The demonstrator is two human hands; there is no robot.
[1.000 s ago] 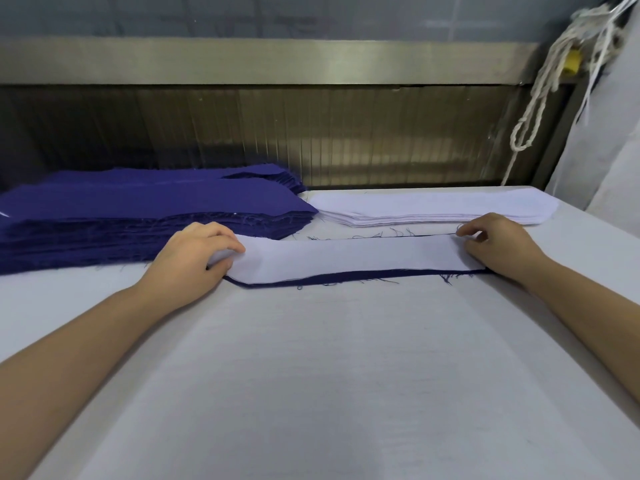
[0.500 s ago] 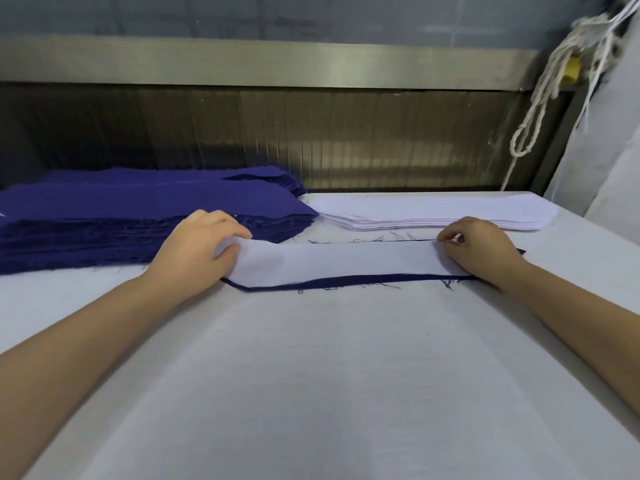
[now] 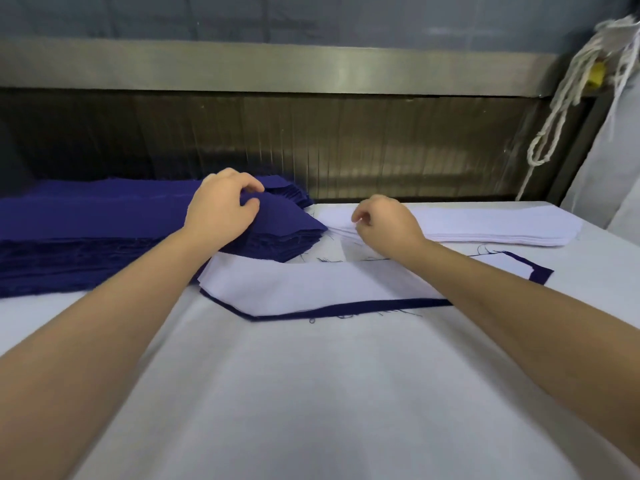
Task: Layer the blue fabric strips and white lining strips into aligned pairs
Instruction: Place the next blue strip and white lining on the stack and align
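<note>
Blue cloth, limp and fraying: the blue stack point(image 3: 104, 220) lies behind and left of the laid pair point(image 3: 311, 285), and the left hand point(image 3: 221, 209) fingers pinch its top strip's end corner. The right hand point(image 3: 384, 226) fingers curl at the end of the white lining stack point(image 3: 485, 226), behind the pair; I cannot tell if they grip. The bench point(image 3: 311, 393) in front of the pair offers room.

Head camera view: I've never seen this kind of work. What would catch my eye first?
The deep blue pile of strips at the left back of the table stands out most, with the left hand pinching its top piece. Beside it lies a thin white pile, whose left end the right hand appears to pinch. In front lies a layered pair: a white strip on a blue one, blue showing along its edges.
</note>
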